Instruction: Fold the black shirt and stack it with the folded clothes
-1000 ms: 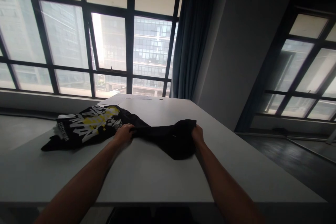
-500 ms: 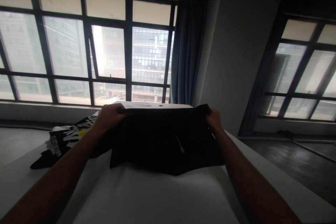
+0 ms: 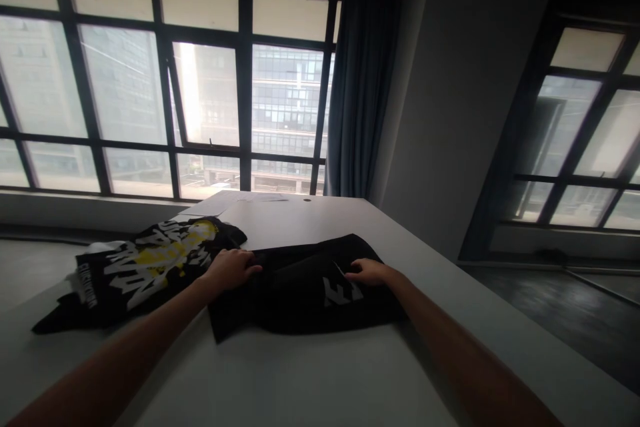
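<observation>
Fingers of both hands lie flat and spread on the black garment (image 3: 300, 287), left hand (image 3: 230, 268) at its left edge, right hand (image 3: 367, 272) near its white print, pressing it smooth on the worktop (image 3: 310, 373); printed shirt (image 3: 145, 263) lies left of it.

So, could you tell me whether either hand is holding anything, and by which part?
Neither visibly grips; the left hand and right hand rest flat on the black garment.
</observation>
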`<move>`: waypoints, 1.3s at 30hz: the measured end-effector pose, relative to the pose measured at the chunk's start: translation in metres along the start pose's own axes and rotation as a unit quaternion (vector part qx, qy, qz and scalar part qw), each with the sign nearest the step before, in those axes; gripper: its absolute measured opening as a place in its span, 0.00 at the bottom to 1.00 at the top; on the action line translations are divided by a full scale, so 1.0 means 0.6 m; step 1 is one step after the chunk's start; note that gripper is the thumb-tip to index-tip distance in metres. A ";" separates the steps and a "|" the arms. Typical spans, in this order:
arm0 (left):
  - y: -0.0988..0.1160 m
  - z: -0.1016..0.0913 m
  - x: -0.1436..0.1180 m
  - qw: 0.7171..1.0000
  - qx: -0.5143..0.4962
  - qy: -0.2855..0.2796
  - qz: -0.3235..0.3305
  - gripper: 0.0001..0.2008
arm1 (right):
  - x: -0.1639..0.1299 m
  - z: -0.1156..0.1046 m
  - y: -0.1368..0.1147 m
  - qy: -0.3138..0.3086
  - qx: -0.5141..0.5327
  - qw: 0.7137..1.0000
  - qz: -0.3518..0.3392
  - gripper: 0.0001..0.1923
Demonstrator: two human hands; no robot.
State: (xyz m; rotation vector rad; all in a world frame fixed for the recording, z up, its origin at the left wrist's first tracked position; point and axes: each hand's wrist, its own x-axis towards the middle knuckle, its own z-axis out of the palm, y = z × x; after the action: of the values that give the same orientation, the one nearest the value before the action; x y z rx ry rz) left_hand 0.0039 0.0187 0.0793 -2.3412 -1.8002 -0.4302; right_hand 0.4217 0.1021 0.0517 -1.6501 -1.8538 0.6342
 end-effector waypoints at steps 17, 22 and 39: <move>-0.050 0.007 -0.026 0.924 -0.375 0.007 -0.069 0.15 | -0.028 -0.053 0.112 0.098 -0.336 0.937 0.000 0.20; -0.077 0.016 -0.022 0.819 -0.499 0.168 -0.227 0.19 | -0.039 -0.062 0.118 0.098 -0.364 0.924 0.061 0.22; 0.014 0.063 -0.040 0.995 -0.007 -0.102 -0.013 0.29 | -0.053 -0.023 0.058 -0.081 -0.138 0.983 -0.087 0.31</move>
State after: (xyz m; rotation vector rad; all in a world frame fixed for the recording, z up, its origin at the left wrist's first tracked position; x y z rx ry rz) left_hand 0.0114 0.0054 0.0361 -2.4524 -1.9218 -0.2151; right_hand 0.4588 0.0744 0.0346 -1.6187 -2.2608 0.4644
